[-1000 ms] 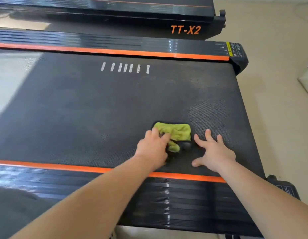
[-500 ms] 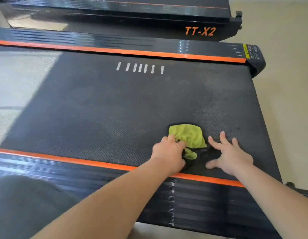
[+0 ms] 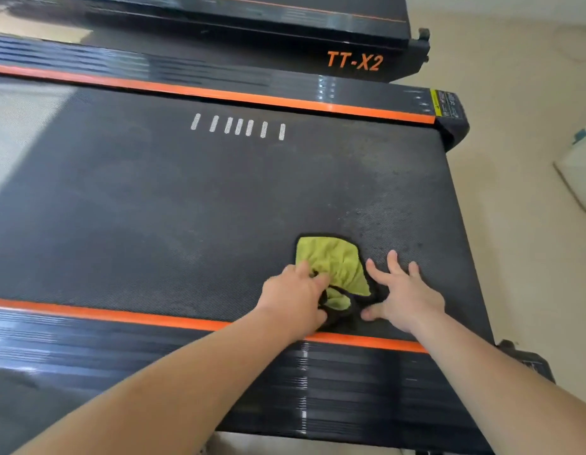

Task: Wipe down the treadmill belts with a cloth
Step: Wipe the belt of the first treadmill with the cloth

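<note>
Currently the cloth, yellow-green with a black hem, lies on the treadmill belt, toward the belt's right end and close to the near orange stripe. It is crumpled, not flat: the far part is spread on the belt, and the near part is bunched under the left hand.

Of the left hand: fingers curled down onto the near-left part of the cloth and gathering it, wrist above the orange stripe. This reads as a grasp on the cloth.

Of the right hand: fingers straight and splayed, laid flat on the belt just right of the cloth. The thumb points toward the black hem; contact with the hem cannot be told. It holds nothing.

Belt surface: dark, finely textured. Near the far edge is a row of seven short white dashes. Just beyond and right of the cloth, dark specks scatter over the belt. At the belt's left part, pale glare.

Surroundings: a ribbed black side rail on the near side, under both forearms. On the far side is a matching rail with its own orange stripe, and a yellow warning label at its right end. Beyond that is a second treadmill, lettered "TT-X2" in orange. To the right is beige floor, with a white object at the frame edge, too cropped to identify
</note>
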Tool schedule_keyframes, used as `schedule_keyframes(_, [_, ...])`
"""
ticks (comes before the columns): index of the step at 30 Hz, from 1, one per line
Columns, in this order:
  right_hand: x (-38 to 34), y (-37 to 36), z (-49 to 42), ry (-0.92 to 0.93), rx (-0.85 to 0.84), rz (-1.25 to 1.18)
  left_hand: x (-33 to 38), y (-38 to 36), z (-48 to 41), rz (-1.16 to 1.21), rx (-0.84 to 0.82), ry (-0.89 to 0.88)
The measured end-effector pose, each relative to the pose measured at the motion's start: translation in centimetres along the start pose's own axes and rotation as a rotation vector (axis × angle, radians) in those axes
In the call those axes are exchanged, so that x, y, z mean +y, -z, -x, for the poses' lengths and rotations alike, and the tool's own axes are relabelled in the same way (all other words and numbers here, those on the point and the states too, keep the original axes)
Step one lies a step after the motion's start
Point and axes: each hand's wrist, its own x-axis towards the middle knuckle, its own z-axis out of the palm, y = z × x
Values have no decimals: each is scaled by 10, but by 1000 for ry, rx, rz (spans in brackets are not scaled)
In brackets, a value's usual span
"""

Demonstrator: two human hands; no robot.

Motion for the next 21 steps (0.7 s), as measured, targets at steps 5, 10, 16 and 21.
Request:
schedule_keyframes(5, [-2,-2,-4,-27,9,9,-38,19,-16,56,-37,247])
schedule_keyframes(10, [-4,3,-10,-49,-56,-49,-8,40,-22,-119,-495,-89])
schedule_keyframes(16, [-18,39,-22,-67,12,-132,-41,32,-40,-135,-228,-230])
schedule_keyframes(21, [-27,81,-67,90,178,-257,-77,44,-81,-80,-58,-114])
